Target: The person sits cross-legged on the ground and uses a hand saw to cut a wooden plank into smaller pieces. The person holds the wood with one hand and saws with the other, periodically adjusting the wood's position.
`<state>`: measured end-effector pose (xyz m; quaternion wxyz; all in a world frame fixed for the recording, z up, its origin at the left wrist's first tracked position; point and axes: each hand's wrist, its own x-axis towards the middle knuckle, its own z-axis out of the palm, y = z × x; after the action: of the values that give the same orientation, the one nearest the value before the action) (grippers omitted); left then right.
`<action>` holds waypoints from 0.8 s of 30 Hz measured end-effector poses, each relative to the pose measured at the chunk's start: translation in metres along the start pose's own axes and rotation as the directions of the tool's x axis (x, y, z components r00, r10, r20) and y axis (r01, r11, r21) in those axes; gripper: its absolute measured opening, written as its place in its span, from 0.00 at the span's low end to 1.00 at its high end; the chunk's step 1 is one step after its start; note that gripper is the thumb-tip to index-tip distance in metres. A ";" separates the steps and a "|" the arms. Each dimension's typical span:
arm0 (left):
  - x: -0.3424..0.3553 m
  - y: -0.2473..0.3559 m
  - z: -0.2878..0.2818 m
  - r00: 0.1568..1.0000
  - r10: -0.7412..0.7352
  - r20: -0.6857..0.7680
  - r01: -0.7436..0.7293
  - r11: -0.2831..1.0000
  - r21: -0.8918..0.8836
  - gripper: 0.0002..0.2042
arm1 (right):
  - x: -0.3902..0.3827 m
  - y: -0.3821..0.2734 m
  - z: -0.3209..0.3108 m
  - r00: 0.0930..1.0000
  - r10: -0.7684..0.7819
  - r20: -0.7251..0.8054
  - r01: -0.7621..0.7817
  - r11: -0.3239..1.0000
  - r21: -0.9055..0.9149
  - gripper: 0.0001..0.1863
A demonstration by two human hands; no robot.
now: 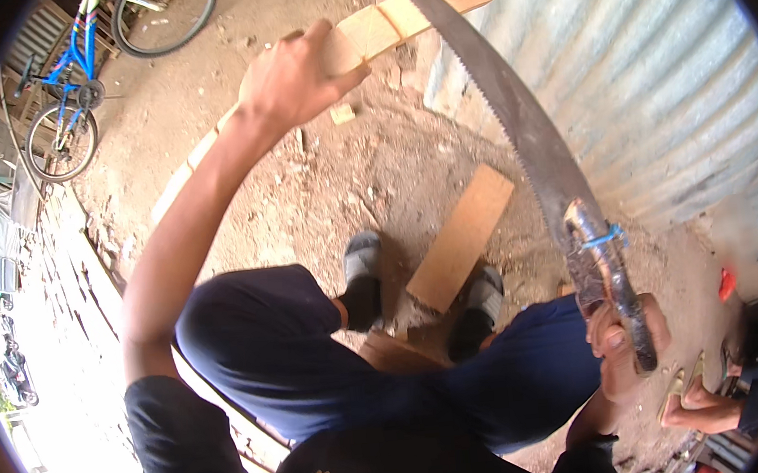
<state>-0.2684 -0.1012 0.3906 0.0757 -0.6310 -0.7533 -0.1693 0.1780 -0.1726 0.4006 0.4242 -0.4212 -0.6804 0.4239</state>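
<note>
Dirt ground (253,234) is spreading beneath a person (371,458) with bent knees, while a corrugated metal wall (627,80) is rising at right. A blue bicycle (86,59) is standing at upper left. A curved handsaw (516,103) is stretching from lower right to the top edge, its toothed blade crossing over a long plank (368,34); whether they are touching, one cannot tell. The plank is slanting out ahead, its far end reaching near the wall. A shorter board (462,238) is lying on the ground, its near end resting between two gray shoes (364,258). The left hand (289,80) is clasping the plank, thumb extending along the near edge. The right hand (620,337) is gripping the saw's handle, where a blue tie (604,237) is wrapping around.
</note>
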 end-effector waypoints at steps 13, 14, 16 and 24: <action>-0.029 -0.008 -0.015 0.962 -0.271 -0.035 0.235 0.884 -0.405 0.28 | -0.011 0.040 0.012 0.917 -0.393 0.068 0.398 0.914 -0.077 0.27; -0.026 -0.012 -0.012 0.960 -0.266 -0.084 0.212 0.891 -0.403 0.28 | -0.010 0.041 0.009 0.916 -0.390 0.092 0.394 0.919 -0.021 0.27; -0.025 -0.020 -0.015 0.968 -0.226 -0.107 0.175 0.918 -0.356 0.27 | -0.010 0.044 0.008 0.917 -0.388 0.089 0.389 0.921 0.005 0.28; -0.013 0.012 -0.022 0.990 -0.134 -0.037 0.125 0.975 -0.186 0.28 | -0.021 0.051 0.000 0.947 -0.318 -0.050 0.315 0.947 -0.060 0.29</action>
<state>-0.2565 -0.1188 0.4086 0.0247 -0.5805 -0.7720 -0.2578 0.1948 -0.1775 0.3479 0.4957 -0.3295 -0.7370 0.3202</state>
